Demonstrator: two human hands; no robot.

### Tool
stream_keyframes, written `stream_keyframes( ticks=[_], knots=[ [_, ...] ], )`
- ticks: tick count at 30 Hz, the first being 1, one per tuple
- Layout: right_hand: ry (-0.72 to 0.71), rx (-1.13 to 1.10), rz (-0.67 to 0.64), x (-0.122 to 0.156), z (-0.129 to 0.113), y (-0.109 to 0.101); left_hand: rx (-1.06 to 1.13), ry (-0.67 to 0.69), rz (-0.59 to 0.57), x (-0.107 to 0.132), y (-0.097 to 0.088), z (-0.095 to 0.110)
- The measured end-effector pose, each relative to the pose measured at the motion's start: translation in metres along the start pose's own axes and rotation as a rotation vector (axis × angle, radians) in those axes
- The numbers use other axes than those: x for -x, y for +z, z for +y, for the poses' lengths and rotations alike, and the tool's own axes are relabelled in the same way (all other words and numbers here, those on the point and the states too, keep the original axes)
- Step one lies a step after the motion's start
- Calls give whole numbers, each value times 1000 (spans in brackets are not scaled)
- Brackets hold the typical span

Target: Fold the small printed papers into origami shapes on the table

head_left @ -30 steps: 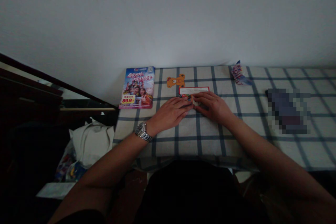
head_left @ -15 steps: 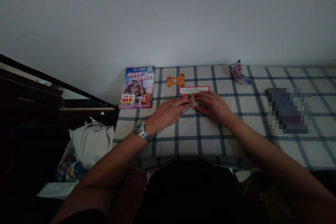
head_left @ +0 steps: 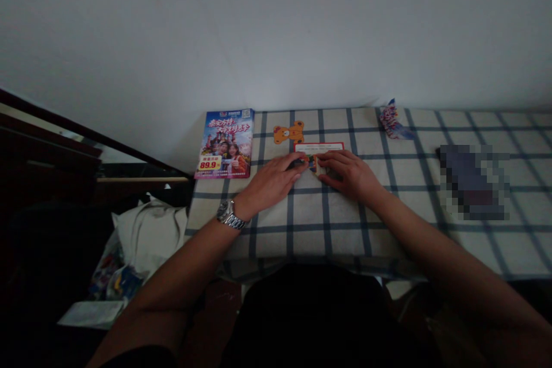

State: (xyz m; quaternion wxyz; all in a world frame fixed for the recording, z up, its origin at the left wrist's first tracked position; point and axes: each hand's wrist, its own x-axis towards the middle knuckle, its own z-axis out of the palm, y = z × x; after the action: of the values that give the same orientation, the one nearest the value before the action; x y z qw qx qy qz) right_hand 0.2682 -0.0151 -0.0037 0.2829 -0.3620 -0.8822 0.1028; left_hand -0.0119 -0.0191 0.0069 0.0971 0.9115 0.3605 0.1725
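On the checked cloth, a small colourful printed piece (head_left: 313, 164) shows between my two hands, mostly covered by fingers; its kind is hard to make out. My left hand (head_left: 272, 181), a metal watch on its wrist, pinches the left side with thumb and fingers. From the right, my right hand (head_left: 351, 173) grips the other side, fingers bent over its edge. Just behind the hands lies a white card with a red border (head_left: 321, 146), partly hidden by them. An orange bear cutout (head_left: 288, 133) rests farther back, left of the card.
A colourful flyer stack (head_left: 225, 144) lies at the table's left end. Crumpled wrapper (head_left: 391, 121) sits by the wall, and a blurred dark object (head_left: 472, 181) lies at right. The checked tablecloth (head_left: 284, 241) drapes over the front edge. White bags (head_left: 149, 233) stand below left.
My left hand has drawn slightly left, its fingers curling back, so more of the colourful piece shows between the hands. My right hand has barely moved.
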Motion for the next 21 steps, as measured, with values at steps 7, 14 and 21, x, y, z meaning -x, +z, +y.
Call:
stream_keyframes(
  ticks=[7, 14, 21],
  knots=[
    [-30, 34, 8, 0, 0, 0, -17, -49, 2, 2, -1, -8],
    [-9, 26, 9, 1, 0, 1, -14, -91, 2, 0, -2, -11],
    [-8, 25, 12, 2, 1, 1, 6, -85, 25, 0, 2, -16]
  ],
)
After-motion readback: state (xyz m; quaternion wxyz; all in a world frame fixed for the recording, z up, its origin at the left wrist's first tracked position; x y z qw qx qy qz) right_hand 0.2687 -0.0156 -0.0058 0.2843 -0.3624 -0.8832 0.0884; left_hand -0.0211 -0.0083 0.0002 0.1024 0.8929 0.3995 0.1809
